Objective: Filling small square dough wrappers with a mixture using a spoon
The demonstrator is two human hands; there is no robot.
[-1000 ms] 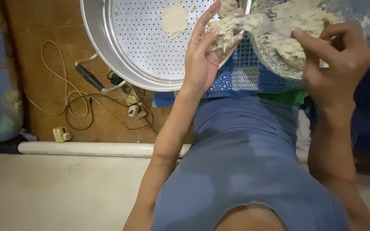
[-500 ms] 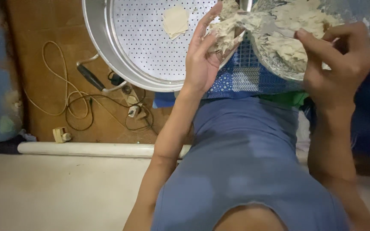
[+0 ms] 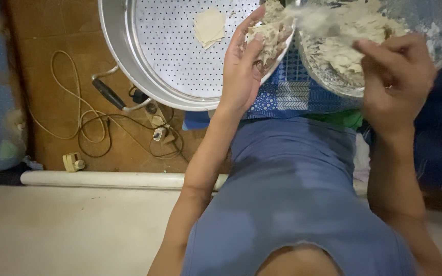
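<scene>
Fingers of left hand apart, cupping filled wrapper, right-hand fingers clamped on spoon

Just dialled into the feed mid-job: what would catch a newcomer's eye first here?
The left hand, top centre, cups a lump of pale filling in its palm. Beside it, top right, the right hand works a blurred utensil in a clear bowl of the same mix. At upper left lies a big perforated metal steamer tray with one folded dough wrapper on it.
</scene>
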